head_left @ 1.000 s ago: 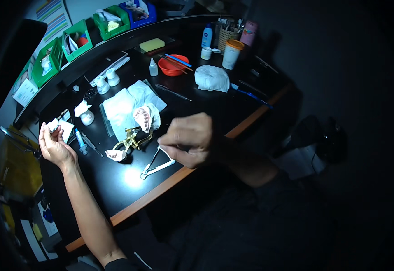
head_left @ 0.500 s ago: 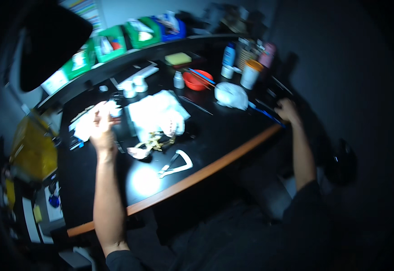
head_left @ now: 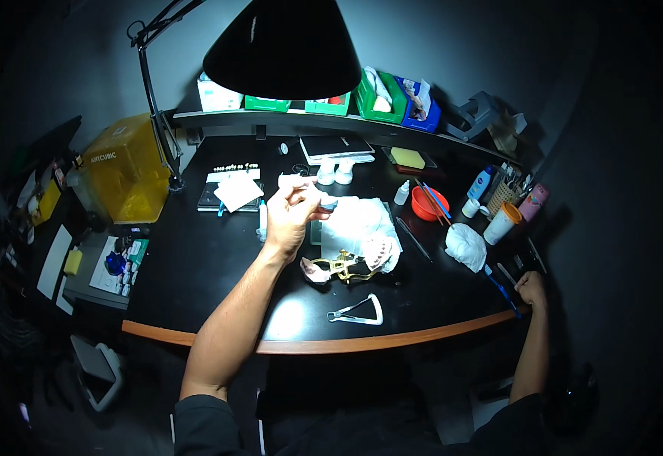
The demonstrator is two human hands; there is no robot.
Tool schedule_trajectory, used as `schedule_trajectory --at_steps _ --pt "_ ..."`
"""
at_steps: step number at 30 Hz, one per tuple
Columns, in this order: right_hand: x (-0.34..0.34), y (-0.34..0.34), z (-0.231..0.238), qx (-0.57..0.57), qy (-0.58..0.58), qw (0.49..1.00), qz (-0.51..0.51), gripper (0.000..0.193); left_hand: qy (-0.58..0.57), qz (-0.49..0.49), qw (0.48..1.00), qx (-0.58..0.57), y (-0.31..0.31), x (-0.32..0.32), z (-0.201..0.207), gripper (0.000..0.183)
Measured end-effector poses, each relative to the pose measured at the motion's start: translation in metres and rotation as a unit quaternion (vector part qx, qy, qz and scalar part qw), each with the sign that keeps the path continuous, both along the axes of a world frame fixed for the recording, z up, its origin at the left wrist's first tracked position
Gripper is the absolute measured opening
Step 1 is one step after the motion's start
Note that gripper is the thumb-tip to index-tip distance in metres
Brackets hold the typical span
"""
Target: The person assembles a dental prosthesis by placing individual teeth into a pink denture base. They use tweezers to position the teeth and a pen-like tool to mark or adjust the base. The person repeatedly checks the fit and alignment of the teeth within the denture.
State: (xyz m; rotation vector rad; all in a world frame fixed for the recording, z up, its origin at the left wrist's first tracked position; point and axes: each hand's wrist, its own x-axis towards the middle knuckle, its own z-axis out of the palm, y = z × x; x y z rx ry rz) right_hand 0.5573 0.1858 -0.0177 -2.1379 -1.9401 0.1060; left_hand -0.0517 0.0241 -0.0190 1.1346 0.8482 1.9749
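Note:
Raised above the middle of the desk, my left hand [head_left: 292, 216] is closed, pinching a small white piece with a bluish part [head_left: 329, 202]; its kind is unclear. At the desk's right edge my right hand [head_left: 530, 289] has its fingers closed around the end of a thin silvery tool [head_left: 506, 273]. Beyond the left hand's fingertips lies crumpled white paper or cloth [head_left: 354, 220]. In front of it sits a brass-coloured dental articulator [head_left: 344, 267] with pinkish-white dental casts [head_left: 381, 252]. A metal caliper [head_left: 378, 311] lies nearer the front edge.
A black lamp shade [head_left: 286, 53] hangs over the back. To the right stand a red bowl [head_left: 427, 204] with brushes, a white cup with orange rim [head_left: 502, 220] and a white bundle [head_left: 466, 247]. White pads [head_left: 238, 193] lie left; green bins [head_left: 381, 99] line the shelf.
The whole view has swung, so the desk sits further right and the lamp shade is near the top middle. My left hand stays raised, and the thin tool at my right hand shows clearly.

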Motion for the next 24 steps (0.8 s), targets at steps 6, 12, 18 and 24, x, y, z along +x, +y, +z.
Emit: schedule_trajectory --at_steps 6,12,18,24 --pt "0.002 -0.025 0.022 0.108 0.089 0.988 0.058 0.006 0.002 -0.016 1.0 0.012 -0.002 0.022 0.012 0.039" --pt "-0.126 -0.047 0.059 0.19 0.488 0.805 0.28 0.011 0.033 -0.027 0.999 0.021 -0.011 0.024 0.011 0.041" --pt "-0.244 -0.043 0.098 0.236 0.596 0.621 0.451 0.018 0.005 -0.007 0.999 0.037 -0.012 0.037 0.015 0.039" --pt "-0.343 -0.08 0.067 0.282 0.481 0.652 0.513 0.019 0.025 0.012 0.999 0.026 -0.016 0.044 0.01 0.037"
